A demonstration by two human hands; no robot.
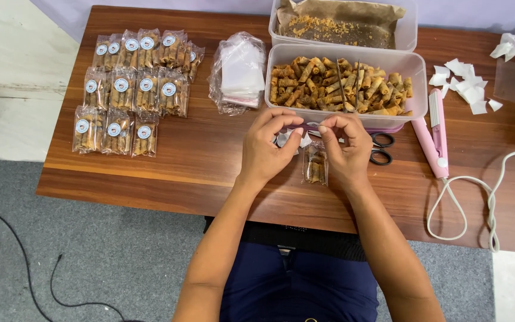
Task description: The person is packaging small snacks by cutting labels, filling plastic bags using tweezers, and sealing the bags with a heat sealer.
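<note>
Left hand [264, 149]: fingers pinched together on a small white sticker sheet [285, 138], just left of the right hand.
Right hand [346, 146]: fingertips pinched at the same spot.
Snack packet [316, 165]: flat on the table [198, 161], beneath the right hand.
Tray of rolls [344, 83]: just beyond both hands.
Scissors [381, 149]: right of the right hand.

Brown wooden desk [198, 161]. On it lay: rows of sealed snack packets [132, 89] at left, a stack of clear bags [239, 71], two plastic tubs [344, 83] of rolled snacks, one filled packet [315, 164], black scissors [381, 149], a pink heat sealer [435, 134] with white cord [478, 197], paper scraps [469, 89].
</note>
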